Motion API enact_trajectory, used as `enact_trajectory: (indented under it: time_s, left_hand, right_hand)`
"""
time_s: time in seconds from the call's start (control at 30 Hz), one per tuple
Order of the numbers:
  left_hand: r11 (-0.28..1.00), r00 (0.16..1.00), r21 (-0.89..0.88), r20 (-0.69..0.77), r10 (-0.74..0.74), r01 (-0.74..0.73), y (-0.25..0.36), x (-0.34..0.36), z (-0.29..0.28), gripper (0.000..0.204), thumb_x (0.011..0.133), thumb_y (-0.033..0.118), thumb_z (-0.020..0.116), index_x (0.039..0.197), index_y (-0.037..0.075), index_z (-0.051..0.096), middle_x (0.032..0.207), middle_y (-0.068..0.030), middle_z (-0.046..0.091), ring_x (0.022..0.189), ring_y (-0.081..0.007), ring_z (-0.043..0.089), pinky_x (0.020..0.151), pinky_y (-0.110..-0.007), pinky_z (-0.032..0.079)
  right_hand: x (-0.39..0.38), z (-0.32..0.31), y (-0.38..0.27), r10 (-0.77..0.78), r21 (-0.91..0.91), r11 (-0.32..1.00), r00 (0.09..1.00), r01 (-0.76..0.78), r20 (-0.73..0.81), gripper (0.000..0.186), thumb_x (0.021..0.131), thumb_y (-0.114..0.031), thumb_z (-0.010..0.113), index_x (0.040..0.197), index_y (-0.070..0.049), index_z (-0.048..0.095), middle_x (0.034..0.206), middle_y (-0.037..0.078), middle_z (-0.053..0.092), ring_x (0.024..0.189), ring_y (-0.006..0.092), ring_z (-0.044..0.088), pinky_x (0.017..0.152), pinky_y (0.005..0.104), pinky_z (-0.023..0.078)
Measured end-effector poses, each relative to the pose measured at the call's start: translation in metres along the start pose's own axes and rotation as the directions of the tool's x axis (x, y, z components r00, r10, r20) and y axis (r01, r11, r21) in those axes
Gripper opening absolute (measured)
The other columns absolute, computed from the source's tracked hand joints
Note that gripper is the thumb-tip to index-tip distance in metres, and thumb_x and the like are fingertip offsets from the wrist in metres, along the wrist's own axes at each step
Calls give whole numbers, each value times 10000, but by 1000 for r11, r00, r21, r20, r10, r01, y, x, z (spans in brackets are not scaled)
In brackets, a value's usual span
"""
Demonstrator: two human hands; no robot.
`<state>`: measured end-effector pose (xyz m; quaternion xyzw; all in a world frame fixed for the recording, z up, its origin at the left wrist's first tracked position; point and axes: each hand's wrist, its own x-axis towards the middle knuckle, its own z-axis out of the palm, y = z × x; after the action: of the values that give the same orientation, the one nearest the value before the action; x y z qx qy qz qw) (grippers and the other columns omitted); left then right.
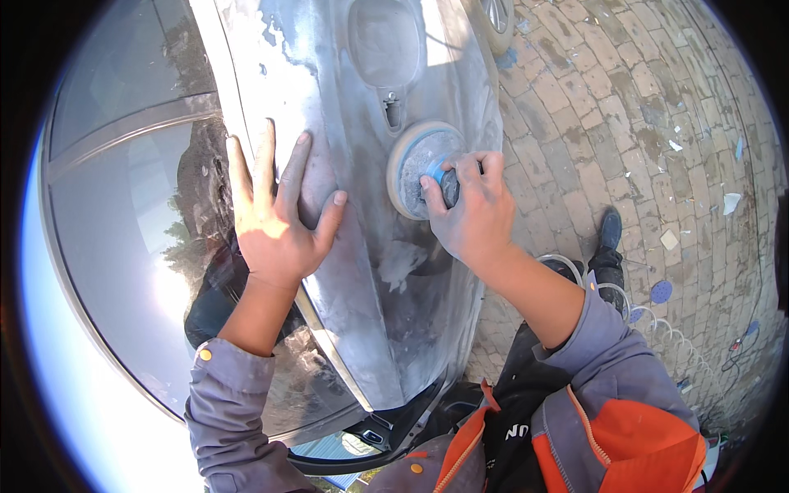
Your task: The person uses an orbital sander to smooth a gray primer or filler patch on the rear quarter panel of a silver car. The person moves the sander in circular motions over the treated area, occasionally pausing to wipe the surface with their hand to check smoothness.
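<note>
A round disc sander (pixel 415 168) with a pale rim and a blue body sits against the dusty, patchy grey car panel (pixel 362 287). My right hand (pixel 478 212) grips it from above, fingers and thumb curled round its top. To the left, my left hand (pixel 279 234) lies flat on the panel's bright upper edge beside the window, fingers spread and holding nothing. Just beyond the sander is a small latch opening (pixel 392 108), with a rounded recess (pixel 383 45) above it. Whitish dust and bare patches mark the panel around both hands. The sander's underside is hidden.
Dark reflecting car glass (pixel 115 238) fills the left side. On the right, brick paving (pixel 592 123) holds paper scraps, a purple-blue disc (pixel 661 292) and a coiled pale hose (pixel 670 330). My shoe (pixel 610 228) stands there. A wheel (pixel 498 20) shows at the top.
</note>
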<state>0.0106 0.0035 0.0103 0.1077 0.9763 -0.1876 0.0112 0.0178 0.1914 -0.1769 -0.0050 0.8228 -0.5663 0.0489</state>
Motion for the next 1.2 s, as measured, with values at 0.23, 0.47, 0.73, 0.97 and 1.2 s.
enact_trajectory:
  time_s: [0.23,0.47,0.73,0.97,1.2]
  left_hand:
    - [1000,1000,-11,10,-11,12,-1,0,0,699,902,411,847,1519,117,702,1698,-267,497,1533,-673,395,1231,-639,443]
    - [1000,1000,-21,9,-9,9,-2,-1,1,716,904,415,846,1541,129,686,1704,-264,491,1540,-672,385,1237,-642,435]
    - [999,1000,-35,17,-14,15,-2,-2,1,696,903,335,841,1543,115,680,1740,-260,448,1587,-641,341,1269,-634,392]
    - [1000,1000,-20,4,14,-14,-2,-1,1,707,926,431,832,1536,106,686,1704,-284,479,1525,-684,392,1250,-657,410]
    - [1000,1000,-13,18,17,-17,-2,1,0,700,925,424,830,1527,95,692,1707,-290,471,1529,-686,381,1254,-655,405]
  right_hand:
    - [-3,-3,-14,-78,27,997,997,78,18,349,855,-282,933,1093,-145,718,1147,120,580,857,331,718,639,465,592]
    - [13,-5,-5,1,-65,998,999,1,39,336,868,-285,925,1093,-139,723,1149,126,582,900,341,722,657,470,596]
    - [-4,-3,-3,18,12,1000,998,-19,56,355,867,-296,925,1103,-145,706,1153,114,578,897,333,722,661,478,595]
    - [-33,-5,-7,-47,53,998,993,42,109,367,857,-287,937,1110,-145,712,1157,109,573,870,328,716,650,464,590]
    - [-36,-4,-2,26,-23,999,999,-25,43,360,840,-278,948,1094,-138,735,1166,117,583,894,311,709,634,440,586]
